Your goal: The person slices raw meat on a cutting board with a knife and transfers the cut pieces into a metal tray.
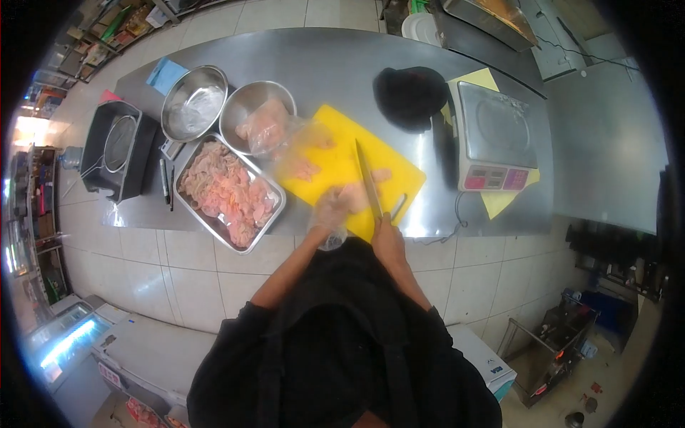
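My right hand is closed round the handle of a long kitchen knife, its blade pointing away from me over a yellow cutting board. In a clear plastic glove, my left hand holds a pale piece of raw chicken on the board, just left of the blade. A small slice lies right of the knife. More raw pieces rest on the board's left side, partly under a clear plastic bag that spills from a steel bowl with meat in it.
A steel tray of cut meat stands left of the board. Behind it are a second steel bowl and a dark bin with a strainer. A scale and a black bundle sit to the right on the steel table.
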`<state>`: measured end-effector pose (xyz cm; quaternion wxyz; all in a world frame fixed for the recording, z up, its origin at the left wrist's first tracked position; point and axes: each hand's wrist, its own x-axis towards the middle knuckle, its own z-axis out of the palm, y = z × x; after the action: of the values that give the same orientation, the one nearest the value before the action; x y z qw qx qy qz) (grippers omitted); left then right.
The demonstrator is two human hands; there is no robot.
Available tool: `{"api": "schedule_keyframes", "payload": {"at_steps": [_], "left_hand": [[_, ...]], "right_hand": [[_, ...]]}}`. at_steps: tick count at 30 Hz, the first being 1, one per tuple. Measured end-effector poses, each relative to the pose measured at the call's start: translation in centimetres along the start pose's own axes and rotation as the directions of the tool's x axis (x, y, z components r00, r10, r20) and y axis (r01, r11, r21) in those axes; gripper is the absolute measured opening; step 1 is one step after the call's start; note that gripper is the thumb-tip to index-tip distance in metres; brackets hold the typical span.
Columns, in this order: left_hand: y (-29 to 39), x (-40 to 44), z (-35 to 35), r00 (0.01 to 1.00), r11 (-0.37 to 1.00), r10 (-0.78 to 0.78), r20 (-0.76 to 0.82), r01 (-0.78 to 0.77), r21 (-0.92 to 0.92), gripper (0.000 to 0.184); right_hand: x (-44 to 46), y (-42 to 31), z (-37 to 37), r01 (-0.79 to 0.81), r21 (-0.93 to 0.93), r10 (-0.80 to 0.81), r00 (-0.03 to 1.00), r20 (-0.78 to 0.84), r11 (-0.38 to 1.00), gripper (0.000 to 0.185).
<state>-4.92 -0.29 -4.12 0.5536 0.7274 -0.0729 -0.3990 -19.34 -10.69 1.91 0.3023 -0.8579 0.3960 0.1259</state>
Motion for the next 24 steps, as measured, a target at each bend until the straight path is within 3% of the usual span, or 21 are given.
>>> {"api": "schedule_keyframes", "payload": {"at_steps": [2,4,5,7,11,12,13,14,16,17,21,23,24], "left_hand": [[-0.4,-0.6,-0.7,0.999,1.0,0.004,-0.038,-0.004,0.003,0.029],[-2.8,-0.8,-2.1,0.957,0.912,0.204,-0.206,-0.11,0.395,0.029],[-2.8,-1.0,-3.2,0.957,0.911,0.206,-0.203,-0.112,0.397,0.029],[-2.5,-1.7,-4.8,0.812,0.696,0.486,-0.324,-0.136,0.705,0.031],[2.0,-2.6,-5.0,0.902,0.684,0.346,-0.257,-0.055,0.728,0.029],[2.0,-2.0,-3.9,0.81,0.647,0.563,-0.162,-0.31,0.697,0.027],[1.8,-1.6,-2.7,0.656,0.546,0.75,-0.084,-0.542,0.638,0.026],[1.5,-1.1,-1.5,0.658,0.551,0.748,-0.091,-0.539,0.637,0.026],[1.3,-0.4,0.9,0.869,0.618,0.495,0.013,-0.362,0.698,0.024],[1.5,0.1,1.5,0.775,0.506,0.63,0.038,-0.448,0.737,0.022],[0.8,0.4,2.4,0.766,0.584,0.642,-0.016,-0.475,0.658,0.019],[0.2,0.9,2.4,0.721,0.404,0.693,0.01,-0.399,0.823,0.016],[-0.1,1.2,2.3,0.726,0.406,0.688,0.01,-0.396,0.824,0.016]], "right_hand": [[0.1,-0.7,-0.9,-0.033,0.0,0.033,0.999,0.021,0.999,0.034],[0.1,-0.7,-0.9,-0.074,0.005,0.074,0.997,0.036,0.997,0.034],[0.4,-0.3,-0.7,-0.058,-0.001,0.058,0.998,0.015,0.998,0.033],[0.4,0.4,-0.7,-0.047,-0.008,0.047,0.999,-0.002,0.999,0.032],[0.2,-0.2,-2.0,-0.011,0.077,0.012,1.0,-0.01,0.997,0.029],[0.1,-0.5,-2.2,-0.006,0.099,0.007,1.0,-0.005,0.995,0.028],[-0.1,-0.6,-2.2,-0.002,0.093,0.002,1.0,0.001,0.996,0.028],[-0.4,-0.6,-2.1,0.011,0.073,-0.012,1.0,0.015,0.997,0.028],[-1.1,-0.3,-2.0,0.02,0.044,-0.021,0.999,0.029,0.999,0.028],[-1.3,0.0,-1.9,0.019,-0.008,-0.018,0.998,0.052,1.0,0.028],[-3.4,2.0,-2.2,0.024,-0.075,-0.017,0.995,0.095,0.997,0.026],[-3.6,2.4,-2.4,0.003,-0.076,0.008,0.99,0.139,0.997,0.024],[-3.5,2.8,-2.3,0.018,-0.081,-0.006,0.989,0.147,0.997,0.025]]}}
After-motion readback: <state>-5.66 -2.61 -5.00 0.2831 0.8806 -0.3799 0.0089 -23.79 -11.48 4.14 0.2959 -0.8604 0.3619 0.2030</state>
